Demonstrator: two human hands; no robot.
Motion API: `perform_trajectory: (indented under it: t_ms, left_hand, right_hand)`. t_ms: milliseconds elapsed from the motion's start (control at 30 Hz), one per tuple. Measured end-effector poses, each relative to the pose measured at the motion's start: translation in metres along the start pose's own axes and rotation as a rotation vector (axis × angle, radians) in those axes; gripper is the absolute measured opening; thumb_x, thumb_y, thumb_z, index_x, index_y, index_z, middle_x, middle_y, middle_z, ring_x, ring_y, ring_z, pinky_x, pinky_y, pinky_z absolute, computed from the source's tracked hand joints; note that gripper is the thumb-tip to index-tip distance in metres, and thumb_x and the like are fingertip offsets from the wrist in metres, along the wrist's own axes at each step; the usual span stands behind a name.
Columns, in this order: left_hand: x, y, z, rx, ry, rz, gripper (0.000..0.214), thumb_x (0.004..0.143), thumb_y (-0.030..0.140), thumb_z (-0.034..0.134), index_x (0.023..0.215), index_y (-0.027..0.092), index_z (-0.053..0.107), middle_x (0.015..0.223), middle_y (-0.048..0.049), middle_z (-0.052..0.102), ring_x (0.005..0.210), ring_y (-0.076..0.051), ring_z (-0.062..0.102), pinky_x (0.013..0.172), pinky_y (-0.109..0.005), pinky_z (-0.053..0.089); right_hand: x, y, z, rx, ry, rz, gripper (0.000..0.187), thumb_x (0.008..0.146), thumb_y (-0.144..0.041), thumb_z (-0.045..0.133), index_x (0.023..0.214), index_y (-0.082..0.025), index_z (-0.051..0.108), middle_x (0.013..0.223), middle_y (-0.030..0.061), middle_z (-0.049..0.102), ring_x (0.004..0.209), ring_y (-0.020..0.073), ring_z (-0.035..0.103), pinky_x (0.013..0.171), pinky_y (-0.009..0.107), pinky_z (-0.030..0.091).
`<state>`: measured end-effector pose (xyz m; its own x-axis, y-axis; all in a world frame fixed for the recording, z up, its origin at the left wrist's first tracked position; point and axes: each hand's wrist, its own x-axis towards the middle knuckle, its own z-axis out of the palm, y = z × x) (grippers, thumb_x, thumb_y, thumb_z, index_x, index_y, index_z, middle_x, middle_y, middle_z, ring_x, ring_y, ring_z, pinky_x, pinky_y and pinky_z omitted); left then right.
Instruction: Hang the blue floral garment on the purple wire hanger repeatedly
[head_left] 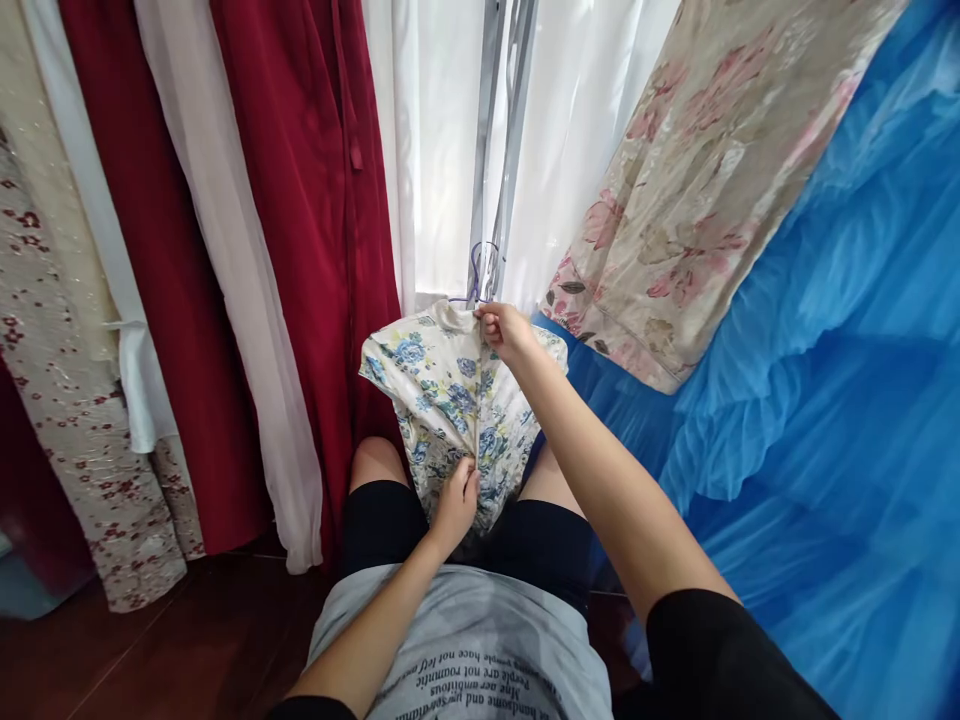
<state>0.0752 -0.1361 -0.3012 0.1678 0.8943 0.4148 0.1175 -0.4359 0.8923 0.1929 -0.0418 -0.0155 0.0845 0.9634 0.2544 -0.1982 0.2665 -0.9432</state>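
A small cream garment with blue flowers point(439, 385) hangs on a purple hanger point(480, 270) above my knees. My right hand point(504, 328) is closed on the garment's top edge, right below the hanger hook. My left hand point(455, 503) pinches the gathered lower part of the same garment in front of my lap. The hanger's shoulders are hidden inside the cloth.
Dark red curtains point(307, 200), pale sheer drapes point(217, 250) and a red-speckled beige cloth point(60, 400) hang at the left. White sheer curtain point(442, 130) hangs behind. A pink-flowered beige fabric point(705, 180) and a blue netting point(840, 400) fill the right. Dark wood floor point(150, 640) lies below.
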Motion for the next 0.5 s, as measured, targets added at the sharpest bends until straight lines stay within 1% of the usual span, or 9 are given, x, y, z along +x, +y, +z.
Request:
perform_trajectory:
  t_ms: [67,133,167,233,267,333,367,433,500]
  left_hand:
    - [0.005,0.003,-0.002,-0.041,-0.033,0.005,0.023,0.095,0.045,0.052,0.093,0.023,0.059,0.060,0.0032,0.048,0.055,-0.017,0.048,0.058,-0.027,0.034]
    - [0.022,0.018,-0.013,-0.044,0.021,0.067,0.024,0.095,0.044,0.054,0.099,0.022,0.059,0.064,0.0025,0.052,0.058,-0.017,0.051,0.060,-0.027,0.038]
    - [0.035,0.032,-0.021,-0.033,0.087,0.122,0.024,0.095,0.043,0.055,0.104,0.021,0.059,0.067,0.0017,0.054,0.061,-0.017,0.053,0.062,-0.027,0.039]
    - [0.070,0.071,-0.040,0.027,0.227,0.269,0.027,0.096,0.041,0.056,0.114,0.021,0.059,0.072,0.0010,0.056,0.063,-0.016,0.053,0.064,-0.027,0.041]
    - [0.090,0.093,-0.050,0.070,0.262,0.364,0.029,0.097,0.039,0.054,0.120,0.021,0.058,0.072,0.0015,0.055,0.064,-0.016,0.053,0.066,-0.027,0.041]
    - [0.129,0.137,-0.068,0.174,0.273,0.515,0.033,0.100,0.035,0.051,0.130,0.023,0.057,0.075,0.0011,0.058,0.064,-0.015,0.053,0.068,-0.027,0.042]
    - [0.146,0.156,-0.075,0.247,0.239,0.570,0.029,0.100,0.033,0.050,0.125,0.022,0.060,0.077,0.0004,0.060,0.064,-0.015,0.054,0.068,-0.028,0.042]
    - [0.170,0.185,-0.085,0.419,0.127,0.657,0.022,0.099,0.031,0.052,0.105,0.019,0.069,0.078,-0.0017,0.064,0.070,-0.017,0.058,0.070,-0.028,0.042]
    - [0.183,0.199,-0.091,0.555,0.057,0.729,0.021,0.097,0.028,0.054,0.089,0.017,0.070,0.080,-0.0038,0.067,0.075,-0.019,0.060,0.072,-0.029,0.042]
  right_hand:
    - [-0.009,0.004,-0.004,0.005,0.005,-0.012,0.013,0.079,-0.022,0.060,0.068,-0.015,0.058,0.047,-0.0074,0.044,0.041,0.0050,0.032,0.039,0.019,0.023]
    - [-0.021,0.011,-0.010,-0.001,-0.002,-0.026,0.012,0.078,-0.023,0.063,0.071,-0.014,0.061,0.048,-0.0063,0.046,0.042,0.0058,0.036,0.040,0.019,0.026]
    - [-0.026,0.013,-0.013,-0.008,-0.007,-0.032,0.011,0.078,-0.023,0.064,0.072,-0.014,0.062,0.048,-0.0061,0.047,0.042,0.0062,0.037,0.041,0.019,0.028]
    - [-0.033,0.013,-0.015,-0.045,-0.024,-0.062,0.011,0.077,-0.023,0.064,0.070,-0.015,0.061,0.048,-0.0055,0.047,0.042,0.0070,0.037,0.042,0.019,0.029]
    - [-0.035,0.011,-0.016,-0.073,-0.034,-0.090,0.012,0.077,-0.023,0.064,0.069,-0.016,0.060,0.047,-0.0053,0.047,0.042,0.0074,0.037,0.042,0.020,0.029]
    - [-0.039,0.007,-0.015,-0.141,-0.058,-0.163,0.014,0.078,-0.024,0.064,0.067,-0.018,0.058,0.046,-0.0050,0.047,0.042,0.0079,0.037,0.042,0.020,0.028]
    - [-0.040,0.005,-0.015,-0.172,-0.069,-0.197,0.015,0.078,-0.025,0.063,0.066,-0.018,0.058,0.046,-0.0049,0.048,0.041,0.0080,0.037,0.042,0.021,0.028]
    - [-0.041,0.006,-0.015,-0.221,-0.085,-0.243,0.017,0.079,-0.027,0.064,0.065,-0.018,0.058,0.046,-0.0050,0.048,0.041,0.0080,0.037,0.042,0.021,0.028]
    - [-0.041,0.013,-0.018,-0.269,-0.078,-0.265,0.021,0.077,-0.030,0.067,0.064,-0.019,0.055,0.045,-0.0057,0.046,0.041,0.0083,0.037,0.042,0.021,0.027]
